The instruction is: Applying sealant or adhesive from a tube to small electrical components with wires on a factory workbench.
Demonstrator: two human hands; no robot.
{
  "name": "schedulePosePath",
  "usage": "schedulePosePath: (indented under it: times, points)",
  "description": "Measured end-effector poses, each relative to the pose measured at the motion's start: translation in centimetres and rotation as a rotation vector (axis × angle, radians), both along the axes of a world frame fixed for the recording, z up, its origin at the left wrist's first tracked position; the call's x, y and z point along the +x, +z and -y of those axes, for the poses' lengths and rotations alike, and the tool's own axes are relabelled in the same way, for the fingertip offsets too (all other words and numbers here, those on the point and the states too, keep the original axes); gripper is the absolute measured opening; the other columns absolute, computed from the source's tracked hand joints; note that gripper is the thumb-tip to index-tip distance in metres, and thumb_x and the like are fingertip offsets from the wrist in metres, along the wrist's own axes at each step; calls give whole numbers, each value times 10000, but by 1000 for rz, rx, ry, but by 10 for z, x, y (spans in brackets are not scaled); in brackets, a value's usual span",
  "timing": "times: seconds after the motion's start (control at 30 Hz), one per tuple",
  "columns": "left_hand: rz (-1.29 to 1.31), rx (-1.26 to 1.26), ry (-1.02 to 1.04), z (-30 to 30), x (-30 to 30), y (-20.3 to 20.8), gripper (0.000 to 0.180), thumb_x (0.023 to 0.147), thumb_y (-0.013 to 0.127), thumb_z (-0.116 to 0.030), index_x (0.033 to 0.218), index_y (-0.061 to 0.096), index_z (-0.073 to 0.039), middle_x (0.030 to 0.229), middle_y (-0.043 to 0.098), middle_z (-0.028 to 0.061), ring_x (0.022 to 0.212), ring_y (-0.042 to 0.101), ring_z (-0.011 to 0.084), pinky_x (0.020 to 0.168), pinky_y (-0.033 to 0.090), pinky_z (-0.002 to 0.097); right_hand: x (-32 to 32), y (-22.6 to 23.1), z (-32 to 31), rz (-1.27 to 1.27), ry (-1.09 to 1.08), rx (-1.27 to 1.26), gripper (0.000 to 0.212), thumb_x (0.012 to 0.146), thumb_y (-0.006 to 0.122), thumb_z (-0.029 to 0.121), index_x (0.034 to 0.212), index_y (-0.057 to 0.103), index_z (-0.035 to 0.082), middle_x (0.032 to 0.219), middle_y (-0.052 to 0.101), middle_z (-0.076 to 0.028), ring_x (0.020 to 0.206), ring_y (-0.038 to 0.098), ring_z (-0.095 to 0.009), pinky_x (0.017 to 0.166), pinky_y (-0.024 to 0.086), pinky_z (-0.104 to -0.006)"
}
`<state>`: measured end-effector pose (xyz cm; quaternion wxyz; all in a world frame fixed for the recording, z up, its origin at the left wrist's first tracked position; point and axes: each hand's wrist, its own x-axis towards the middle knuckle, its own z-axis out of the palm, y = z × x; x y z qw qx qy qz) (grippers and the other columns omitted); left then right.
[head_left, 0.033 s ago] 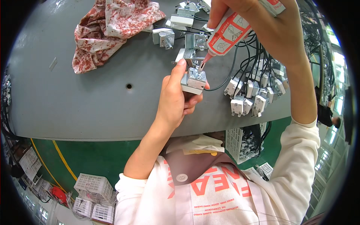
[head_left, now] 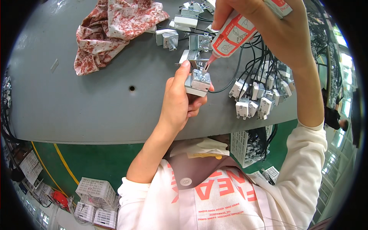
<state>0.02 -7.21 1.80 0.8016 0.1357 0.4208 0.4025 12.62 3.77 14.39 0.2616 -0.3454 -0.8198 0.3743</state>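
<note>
My left hand is closed around a small thermostat-like unit with a metal bracket, a white base and an upright shaft, held above the grey table. My right hand grips a white and red squeeze bottle tilted down to the left. The bottle's pink nozzle tip meets the top of the unit's shaft, or lies just beside it. Close behind the held unit are similar units with metal brackets and white bases. A black cable runs rightward from beside the held unit.
On the right of the table several white and metal units lie bunched with black cables. A red-spotted white cloth is crumpled at the back left. Below the table edge stands a white crate; more crates are on the green floor.
</note>
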Motion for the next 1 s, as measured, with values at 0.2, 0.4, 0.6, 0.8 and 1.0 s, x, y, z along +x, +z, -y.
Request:
schedulePosePath:
  times: [0.2, 0.4, 0.6, 0.8, 1.0]
  points:
    - [9, -1, 2, 0, -1, -2, 610, 913, 292, -510, 741, 600, -13, 460, 422, 26, 352, 265, 60, 327, 195, 219, -2, 10, 7, 120, -32, 40, 259, 817, 673, 219, 748, 670, -30, 602, 641, -95, 491, 602, -98, 431, 468, -212]
    - [14, 21, -18, 0, 1, 1, 603, 915, 297, -501, 744, 600, -9, 457, 413, 24, 352, 263, 61, 327, 194, 220, 5, 28, 4, 310, 12, 71, 259, 801, 692, 230, 709, 664, -11, 552, 618, -78, 431, 564, -88, 392, 423, -210]
    - [-19, 23, -3, 1, 0, 0, 595, 916, 304, -493, 743, 601, -7, 458, 409, 21, 354, 263, 61, 330, 190, 221, 3, 23, 4, 273, -1, 55, 261, 799, 694, 232, 699, 663, -7, 528, 605, -75, 412, 551, -88, 378, 408, -206]
    - [-21, 35, -9, 0, 2, 1, 591, 916, 307, -490, 740, 600, -7, 460, 409, 19, 356, 261, 60, 332, 188, 219, -8, 32, 12, 298, -100, -40, 258, 786, 708, 207, 673, 657, -19, 522, 606, -73, 393, 540, -83, 341, 375, -208]
    - [-17, 21, -12, 1, -2, -1, 584, 915, 312, -486, 743, 601, -9, 463, 408, 15, 358, 260, 59, 332, 188, 216, 13, 1, 4, 133, 342, 450, 242, 879, 547, 196, 774, 586, -19, 713, 614, -152, 615, 610, -223, 527, 478, -283]
